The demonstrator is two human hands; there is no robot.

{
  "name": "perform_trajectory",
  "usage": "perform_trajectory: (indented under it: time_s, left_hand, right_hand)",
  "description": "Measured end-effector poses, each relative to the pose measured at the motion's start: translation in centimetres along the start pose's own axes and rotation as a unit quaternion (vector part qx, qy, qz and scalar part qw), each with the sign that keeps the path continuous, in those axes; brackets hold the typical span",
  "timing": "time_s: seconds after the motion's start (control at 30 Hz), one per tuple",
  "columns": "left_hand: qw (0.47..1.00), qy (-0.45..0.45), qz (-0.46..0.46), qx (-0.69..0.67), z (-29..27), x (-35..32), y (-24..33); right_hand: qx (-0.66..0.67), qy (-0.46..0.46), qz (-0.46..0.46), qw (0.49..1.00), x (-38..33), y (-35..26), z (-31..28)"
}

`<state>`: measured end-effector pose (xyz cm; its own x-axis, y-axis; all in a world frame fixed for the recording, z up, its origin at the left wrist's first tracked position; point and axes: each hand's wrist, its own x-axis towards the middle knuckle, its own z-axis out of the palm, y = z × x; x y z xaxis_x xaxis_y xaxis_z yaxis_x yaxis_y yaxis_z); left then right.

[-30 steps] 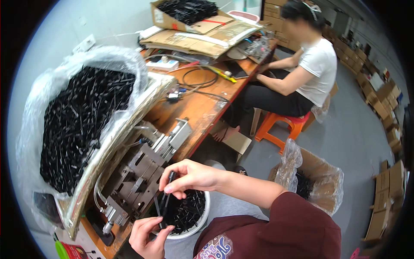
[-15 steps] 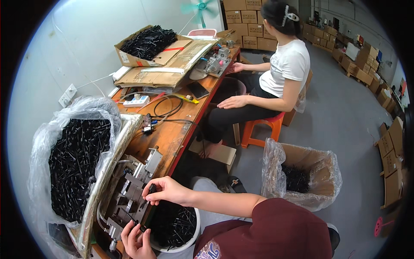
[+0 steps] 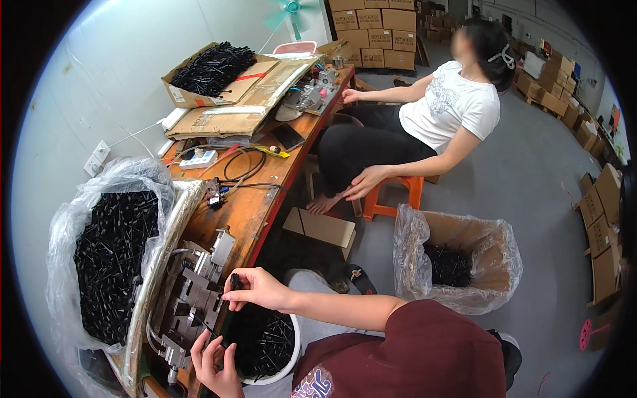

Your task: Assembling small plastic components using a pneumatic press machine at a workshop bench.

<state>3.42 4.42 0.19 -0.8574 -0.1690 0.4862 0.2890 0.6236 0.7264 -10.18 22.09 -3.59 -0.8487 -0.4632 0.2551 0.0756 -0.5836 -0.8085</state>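
Observation:
My right hand (image 3: 260, 289) pinches a small black plastic part (image 3: 235, 281) between thumb and fingers, just beside the metal clamping fixture (image 3: 199, 278). Nearer the lower edge, my left hand (image 3: 215, 363) holds a thin black rod-like part (image 3: 207, 326), its far end reaching to the fixture's middle. The fingers partly cover this part, so its full shape is hidden. Below my hands stands a white bucket (image 3: 296, 345) filled with similar black parts.
A plastic-lined container (image 3: 63, 245) heaped with black parts stands left of the fixture. Cables, a power strip (image 3: 199, 160) and a carton of black parts (image 3: 174, 93) lie farther along the wooden bench (image 3: 265, 192). A co-worker (image 3: 451, 99) sits beyond; a lined carton (image 3: 484, 232) stands right.
The view has shifted slightly. The co-worker has leaned back and turned, one hand now lower by the knee. My hands stay at the fixture, each still holding a black part.

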Motion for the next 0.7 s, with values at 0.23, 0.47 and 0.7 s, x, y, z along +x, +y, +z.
perform_trajectory:
  time_s: [0.23, 0.47, 0.7]
  left_hand:
    - [0.999, 0.006, 0.029, 0.029, -0.2, -0.3, -0.3]
    - [1.0, 0.009, 0.0, 0.027, -1.1, -0.7, -1.5]
    - [0.99, 0.084, 0.041, 0.108, -1.2, 0.9, -2.3]
  right_hand:
    - [0.02, -0.018, -0.002, 1.0, 0.2, 1.7, 0.6]
    - [-0.024, -0.023, 0.006, 0.999, 0.4, 2.0, 1.7]
    - [-0.075, 0.04, -0.005, 0.996, 0.7, 1.7, 3.2]
